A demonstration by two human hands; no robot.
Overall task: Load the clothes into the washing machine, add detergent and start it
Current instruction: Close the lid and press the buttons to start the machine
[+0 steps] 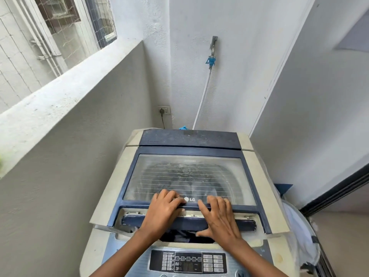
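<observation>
Pale walls (79, 156) hem the washing machine (261, 186), whose rigid-looking lid (189, 174) suits the lower-centre front rail (135, 204) where left hand (162, 211) and right hand (220, 217) press flat.

Washer (246, 141) is boxed in: parapet wall (69, 136) tight on the left, hose (201, 100) and plug (162, 111) behind, white mesh basket (297, 226) against the right side. Lid (189, 176) is nearly down, leaving a narrow front slot over dark clothes (185, 235). Left hand (161, 210) and right hand (219, 214) span it. Room above the lid is open.
</observation>
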